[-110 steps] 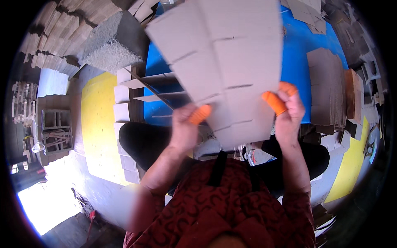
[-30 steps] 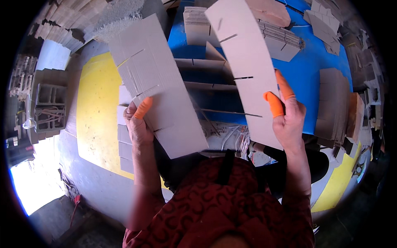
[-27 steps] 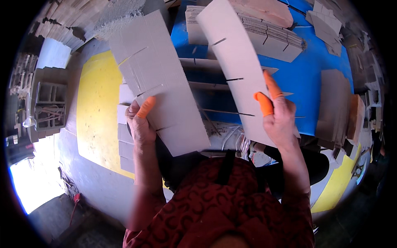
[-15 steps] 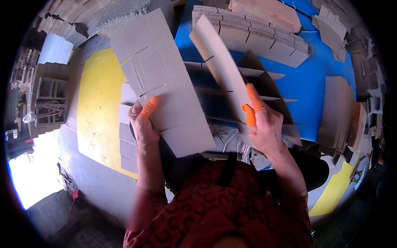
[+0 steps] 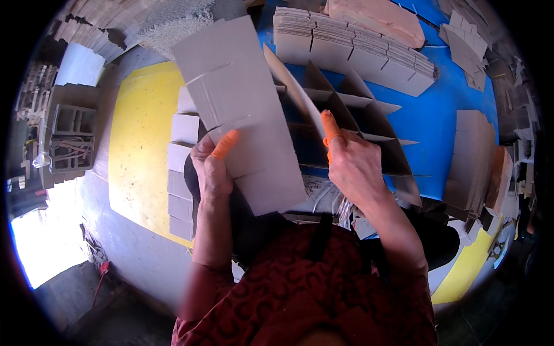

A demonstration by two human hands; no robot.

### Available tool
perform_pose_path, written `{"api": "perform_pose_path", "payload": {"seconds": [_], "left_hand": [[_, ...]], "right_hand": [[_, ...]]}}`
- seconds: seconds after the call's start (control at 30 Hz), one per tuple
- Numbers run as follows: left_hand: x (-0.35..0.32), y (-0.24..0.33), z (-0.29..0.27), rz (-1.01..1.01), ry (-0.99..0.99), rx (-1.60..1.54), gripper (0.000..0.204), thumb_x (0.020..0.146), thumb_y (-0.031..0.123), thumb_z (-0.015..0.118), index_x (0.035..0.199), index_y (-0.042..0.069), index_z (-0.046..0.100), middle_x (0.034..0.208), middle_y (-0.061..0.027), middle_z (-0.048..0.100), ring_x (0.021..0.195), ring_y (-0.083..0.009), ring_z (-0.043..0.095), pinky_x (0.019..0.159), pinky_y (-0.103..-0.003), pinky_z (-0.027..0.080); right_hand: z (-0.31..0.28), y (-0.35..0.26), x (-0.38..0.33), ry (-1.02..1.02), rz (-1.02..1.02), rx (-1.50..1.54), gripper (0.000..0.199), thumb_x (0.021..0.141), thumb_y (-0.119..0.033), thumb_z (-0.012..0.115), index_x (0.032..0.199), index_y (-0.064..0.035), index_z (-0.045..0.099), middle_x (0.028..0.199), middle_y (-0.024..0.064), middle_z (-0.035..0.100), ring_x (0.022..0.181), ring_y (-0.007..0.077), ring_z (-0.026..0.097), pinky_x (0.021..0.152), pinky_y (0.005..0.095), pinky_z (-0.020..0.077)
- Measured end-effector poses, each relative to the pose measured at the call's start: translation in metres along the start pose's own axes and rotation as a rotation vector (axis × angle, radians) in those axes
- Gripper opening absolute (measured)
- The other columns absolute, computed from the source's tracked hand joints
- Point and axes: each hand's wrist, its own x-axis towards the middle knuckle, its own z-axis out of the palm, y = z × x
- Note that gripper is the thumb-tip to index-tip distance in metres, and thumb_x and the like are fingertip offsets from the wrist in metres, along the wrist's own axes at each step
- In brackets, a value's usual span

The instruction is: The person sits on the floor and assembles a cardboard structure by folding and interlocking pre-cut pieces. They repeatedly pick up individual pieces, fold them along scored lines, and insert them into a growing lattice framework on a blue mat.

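My left hand [image 5: 214, 164], an orange cover on its thumb, is closed on a slotted cardboard sheet [image 5: 242, 109] held tilted in front of me. Whether more sheets lie behind it I cannot tell. My right hand [image 5: 355, 164], with orange covers on thumb and forefinger, pinches a slotted cardboard strip [image 5: 297, 86], now seen nearly edge-on. That strip stands at the left part of a cardboard divider grid [image 5: 369, 115] of crossing strips. The held sheet and strip hide the grid's left side, and I cannot tell whether the strip's slots have engaged.
A row of slotted cardboard strips [image 5: 358, 52] stands on the blue surface [image 5: 430, 155], beside a reddish block [image 5: 378, 22]. More cardboard pieces [image 5: 468, 155] stand at the right. Folded grey cardboard pieces [image 5: 183, 155] lie along the yellow sheet [image 5: 138, 155] at the left.
My right hand has moved left and turned the strip edge-on, bringing it lower against the grid. The left hand with its sheet has shifted slightly right. More of the grid's crossing strips show.
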Motion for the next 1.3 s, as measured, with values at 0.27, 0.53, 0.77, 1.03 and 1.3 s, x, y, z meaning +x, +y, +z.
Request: {"api": "perform_pose_path", "payload": {"seconds": [0.27, 0.53, 0.77, 1.03, 1.3], "left_hand": [[0.002, 0.0, 0.007, -0.067, -0.051, 0.026, 0.016, 0.089, 0.008, 0.064, 0.1, -0.001, 0.071, 0.089, -0.0066, 0.071, 0.078, -0.0133, 0.066, 0.073, -0.028, 0.053], [-0.026, 0.007, 0.019, 0.0, -0.269, -0.03, 0.017, 0.088, 0.006, 0.067, 0.102, -0.001, 0.071, 0.097, -0.0083, 0.071, 0.083, -0.0169, 0.067, 0.077, -0.029, 0.054], [-0.028, 0.031, 0.044, 0.465, -0.699, 0.755, 0.057, 0.077, 0.027, 0.081, 0.125, 0.003, 0.063, 0.116, -0.0114, 0.067, 0.106, -0.0251, 0.063, 0.095, -0.036, 0.047], [-0.005, 0.01, 0.072, 0.785, -0.758, 1.256, 0.06, 0.068, 0.013, 0.079, 0.125, 0.008, 0.061, 0.135, -0.0109, 0.053, 0.13, -0.0296, 0.046, 0.112, -0.05, 0.03], [0.04, -0.019, 0.056, 1.149, -0.467, 1.292, 0.018, 0.082, 0.007, 0.066, 0.1, 0.01, 0.067, 0.089, -0.0062, 0.062, 0.093, -0.0251, 0.06, 0.103, -0.049, 0.04]], "right_hand": [[0.045, 0.0, -0.004, -0.07, 0.012, -0.061, 0.063, 0.08, -0.003, 0.063, 0.139, 0.0023, 0.044, 0.082, 0.0091, 0.066, 0.075, 0.0231, 0.065, 0.061, 0.0338, 0.0536], [0.018, -0.013, -0.017, 0.213, 0.059, 1.065, 0.043, 0.09, -0.004, 0.063, 0.129, 0.0034, 0.049, 0.108, 0.0205, 0.066, 0.095, 0.0296, 0.068, 0.084, 0.0364, 0.0545], [-0.013, 0.053, -0.007, 0.465, 0.592, 1.268, 0.035, 0.088, 0.004, 0.057, 0.123, 0.0014, 0.059, 0.101, 0.0098, 0.068, 0.089, 0.0149, 0.064, 0.082, 0.0267, 0.053], [-0.011, 0.116, -0.038, -0.013, 0.553, 1.132, 0.024, 0.084, -0.013, 0.062, 0.104, -0.0018, 0.064, 0.091, 0.007, 0.064, 0.082, 0.0157, 0.059, 0.076, 0.0256, 0.0457], [-0.003, 0.156, -0.085, 0.468, 0.555, 1.47, 0.026, 0.091, -0.02, 0.062, 0.11, -0.0034, 0.065, 0.104, 0.0051, 0.066, 0.097, 0.0166, 0.063, 0.092, 0.0302, 0.0485]]}}
